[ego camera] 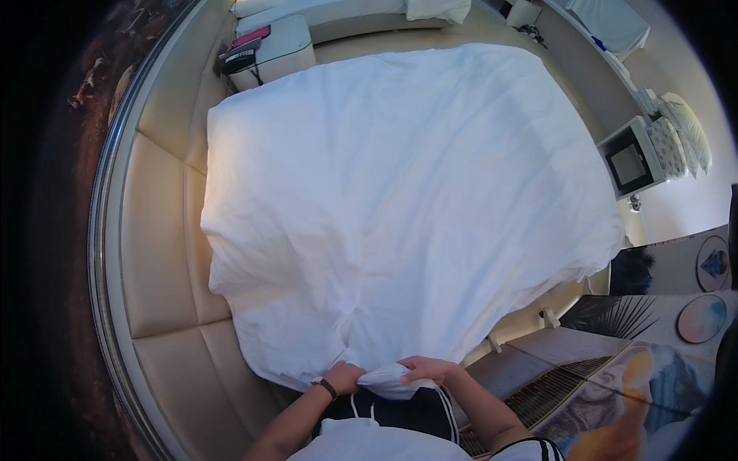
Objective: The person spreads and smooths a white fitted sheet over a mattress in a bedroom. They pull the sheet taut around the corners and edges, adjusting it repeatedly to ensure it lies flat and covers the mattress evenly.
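A large white bed sheet [403, 190] is spread over the bed in front of me, with creases fanning out from its near edge. At that edge my left hand [344, 377] is closed on a bunch of the fabric; a dark-strapped wristwatch [324, 388] is on this wrist. My right hand [425, 370] pinches the same edge a little to the right, thumb on top. Between the two hands a gathered fold of the cloth hangs close to my dark shorts [403, 414]. The mattress is hidden under the sheet.
A padded beige headboard [155, 230] runs along the left. Beyond the bed stands a nightstand [288, 49] with a telephone [239, 60]. At right are a small cabinet [628, 161], pillows [686, 132], and printed panels [634, 369] near the bed's lower right edge.
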{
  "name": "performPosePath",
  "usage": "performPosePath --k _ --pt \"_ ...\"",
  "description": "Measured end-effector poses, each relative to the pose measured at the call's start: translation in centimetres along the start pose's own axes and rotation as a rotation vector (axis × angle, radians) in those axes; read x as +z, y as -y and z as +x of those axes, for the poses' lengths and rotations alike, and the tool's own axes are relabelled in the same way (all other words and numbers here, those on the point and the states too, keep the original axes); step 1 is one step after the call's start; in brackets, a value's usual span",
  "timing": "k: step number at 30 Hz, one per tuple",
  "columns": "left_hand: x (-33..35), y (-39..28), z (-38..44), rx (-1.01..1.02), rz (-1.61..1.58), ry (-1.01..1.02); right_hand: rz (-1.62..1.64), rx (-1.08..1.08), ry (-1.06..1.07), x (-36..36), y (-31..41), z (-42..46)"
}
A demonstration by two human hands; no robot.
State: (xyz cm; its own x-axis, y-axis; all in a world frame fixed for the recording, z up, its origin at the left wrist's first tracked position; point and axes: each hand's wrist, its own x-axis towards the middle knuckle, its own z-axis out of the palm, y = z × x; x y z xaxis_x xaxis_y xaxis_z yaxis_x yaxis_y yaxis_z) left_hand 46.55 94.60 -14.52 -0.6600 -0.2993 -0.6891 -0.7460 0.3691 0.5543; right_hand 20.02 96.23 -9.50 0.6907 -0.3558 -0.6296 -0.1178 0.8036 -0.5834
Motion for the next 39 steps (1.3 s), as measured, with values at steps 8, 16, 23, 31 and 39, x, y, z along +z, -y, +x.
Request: performPosePath --k 8,16,23,31,39 --pt "-8.6 -4.3 -7.3 -0.196 0.305 -0.106 -0.830 -0.301 -0.522 -1.5 1.0 -0.7" --pt "3.4 3.7 -8.3 -0.604 0.165 0.274 -1.053 0.303 -0.200 -1.1 -7.3 2.5" --pt "-0.5 5.3 -8.2 -0.372 0.007 -0.207 -1.330 0.210 -0.594 -2.2 -0.7 1.4" --pt "-7.0 0.8 -10.2 -0.101 -0.341 -1.067 -1.150 -0.219 -0.816 -2.9 3.2 1.5" --pt "-11.0 -4.9 -13.2 0.068 -0.521 -1.058 -1.009 -0.873 -0.733 9.0 10.9 6.3"
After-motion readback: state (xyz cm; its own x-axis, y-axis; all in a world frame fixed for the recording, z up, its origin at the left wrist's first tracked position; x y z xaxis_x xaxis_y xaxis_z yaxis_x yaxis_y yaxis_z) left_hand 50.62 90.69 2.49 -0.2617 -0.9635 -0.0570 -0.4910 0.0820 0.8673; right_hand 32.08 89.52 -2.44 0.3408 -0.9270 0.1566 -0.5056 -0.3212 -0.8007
